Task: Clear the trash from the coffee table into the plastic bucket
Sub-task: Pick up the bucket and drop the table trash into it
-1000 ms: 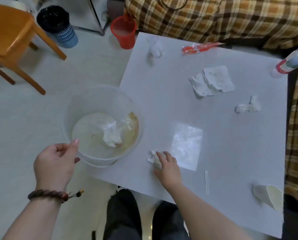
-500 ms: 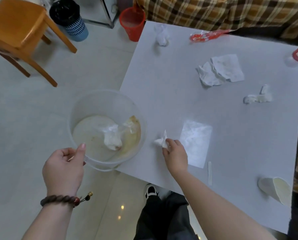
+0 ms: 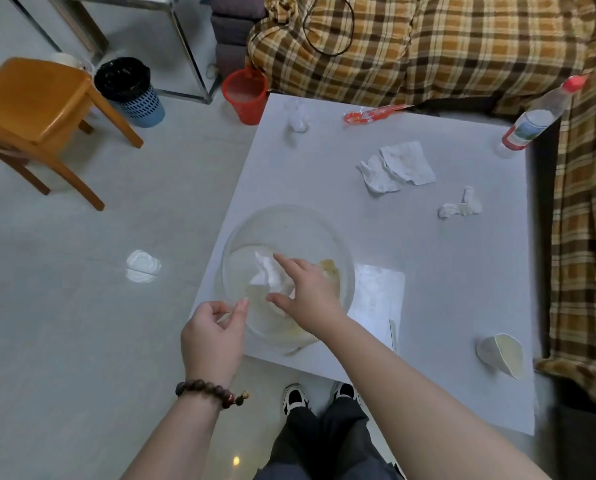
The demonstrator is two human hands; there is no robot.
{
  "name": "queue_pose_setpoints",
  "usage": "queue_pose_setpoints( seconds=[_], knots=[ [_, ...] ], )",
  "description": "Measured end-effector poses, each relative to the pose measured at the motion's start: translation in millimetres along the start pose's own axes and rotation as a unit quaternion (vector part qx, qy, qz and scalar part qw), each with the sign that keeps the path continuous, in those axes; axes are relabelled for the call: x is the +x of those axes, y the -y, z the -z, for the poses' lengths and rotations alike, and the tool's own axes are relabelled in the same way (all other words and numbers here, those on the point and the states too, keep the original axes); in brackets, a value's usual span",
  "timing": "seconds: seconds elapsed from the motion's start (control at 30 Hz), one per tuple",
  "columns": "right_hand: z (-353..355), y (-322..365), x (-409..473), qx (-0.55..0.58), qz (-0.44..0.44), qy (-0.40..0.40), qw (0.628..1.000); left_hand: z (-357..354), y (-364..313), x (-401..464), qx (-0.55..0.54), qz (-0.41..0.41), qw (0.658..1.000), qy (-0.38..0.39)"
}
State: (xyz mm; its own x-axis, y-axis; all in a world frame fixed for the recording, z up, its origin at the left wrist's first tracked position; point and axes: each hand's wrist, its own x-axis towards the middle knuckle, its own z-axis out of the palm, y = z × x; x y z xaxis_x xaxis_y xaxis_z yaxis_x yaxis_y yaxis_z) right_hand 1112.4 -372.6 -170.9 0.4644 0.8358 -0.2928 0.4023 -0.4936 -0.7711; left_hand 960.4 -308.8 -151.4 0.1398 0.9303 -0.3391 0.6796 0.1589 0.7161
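The clear plastic bucket (image 3: 341, 258) hangs over the left front edge of the white coffee table (image 3: 428, 271). My left hand (image 3: 213, 337) pinches its near rim. My right hand (image 3: 307, 296) hovers over the bucket's mouth with the fingers spread and nothing in them. A crumpled white tissue (image 3: 267, 271) lies inside the bucket just under that hand, next to some yellowish scraps. On the table lie a tissue ball (image 3: 298, 117), a red wrapper (image 3: 372, 114), flat tissues (image 3: 396, 166), a twisted tissue (image 3: 461, 207), a flat white wrapper (image 3: 377, 296), a thin strip (image 3: 393, 334) and a tipped paper cup (image 3: 500, 353).
A red-capped bottle (image 3: 538, 116) stands at the table's far right corner. A plaid sofa (image 3: 428, 46) borders the far and right sides. On the floor to the left are an orange stool (image 3: 37, 109), a blue bin (image 3: 128, 90), a red bin (image 3: 244, 98) and a white lid (image 3: 142, 270).
My right hand lifted a small tissue off the table, carried it left over the bucket and opened. My left hand brought the bucket in over the table's edge.
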Motion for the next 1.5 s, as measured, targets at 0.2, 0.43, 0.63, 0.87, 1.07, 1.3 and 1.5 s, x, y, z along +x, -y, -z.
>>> queue_pose_setpoints(
  seconds=[0.2,0.43,0.63,0.87,1.07,1.3,1.5],
  knots=[
    [17,-35,-39,0.036,-0.031,-0.116,0.992,-5,-1,-4,0.009,-0.003,1.000,0.018],
    [20,-150,-91,0.034,-0.240,-0.197,0.950,-20,6,6,0.015,0.004,1.000,0.015],
    [-12,-238,-85,0.003,-0.353,-0.136,0.926,-43,12,8,-0.036,0.003,0.999,0.005],
    [-35,-270,-63,-0.094,-0.338,-0.162,0.922,-67,20,4,-0.081,-0.006,0.997,0.000],
    [-20,-256,-63,-0.022,-0.357,-0.170,0.918,-71,9,-6,-0.083,-0.002,0.997,0.006],
    [50,-156,-71,0.117,-0.187,-0.319,0.922,-69,-12,-24,-0.042,0.002,0.999,0.017],
    [59,-52,-54,0.137,-0.045,-0.228,0.963,-64,-25,-44,-0.029,-0.006,0.998,0.053]
  ],
)
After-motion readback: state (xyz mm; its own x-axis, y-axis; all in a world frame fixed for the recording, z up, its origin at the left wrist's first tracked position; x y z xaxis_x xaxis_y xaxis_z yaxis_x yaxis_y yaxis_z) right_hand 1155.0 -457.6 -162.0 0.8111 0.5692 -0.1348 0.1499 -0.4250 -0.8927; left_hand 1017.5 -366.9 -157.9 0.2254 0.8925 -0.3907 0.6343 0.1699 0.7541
